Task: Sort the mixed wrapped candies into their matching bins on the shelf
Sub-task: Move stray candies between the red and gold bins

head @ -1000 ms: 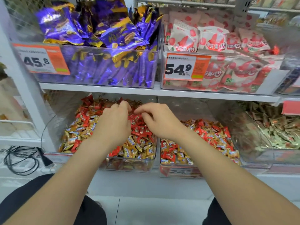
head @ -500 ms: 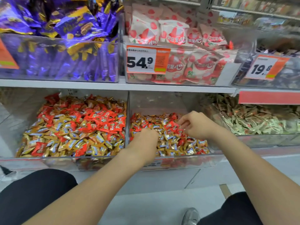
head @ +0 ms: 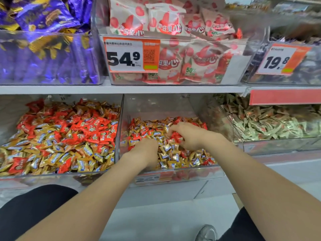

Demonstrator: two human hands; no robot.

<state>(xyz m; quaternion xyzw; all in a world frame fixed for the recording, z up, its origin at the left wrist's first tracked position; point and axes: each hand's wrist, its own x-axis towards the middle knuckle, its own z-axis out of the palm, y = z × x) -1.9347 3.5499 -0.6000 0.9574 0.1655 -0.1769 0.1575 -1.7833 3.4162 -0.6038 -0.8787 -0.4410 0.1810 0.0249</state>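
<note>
both hands, over the left bin a second ago, now work side by side in the middle bin, and the view has swung right to follow them. right hand, fingers curled in a narrow pinch, holds red candies at the surface of the pile near the bin's centre. left hand sits just beside it, nearer the front and knuckles up, fingers buried among gold candies; whether it holds anything cannot be told. around them the middle bin is mostly gold with reds scattered through it, wrappers lying every way with no common axis. across a clear divider, the left bin carries a far thicker band of red over gold, so the reds in hand probably belong there, though neither bin is yet pure. that bin lies to the left of both hands, and the left hand is the nearer to it; the right, carrying the reds, would have to pass over the left wrist and clear the divider's top edge to get there. further right, a third bin holds pale candies, well apart from either hand. above the shelf sit purple bags, pink packs and a price tag. sorting looks far from done.
</note>
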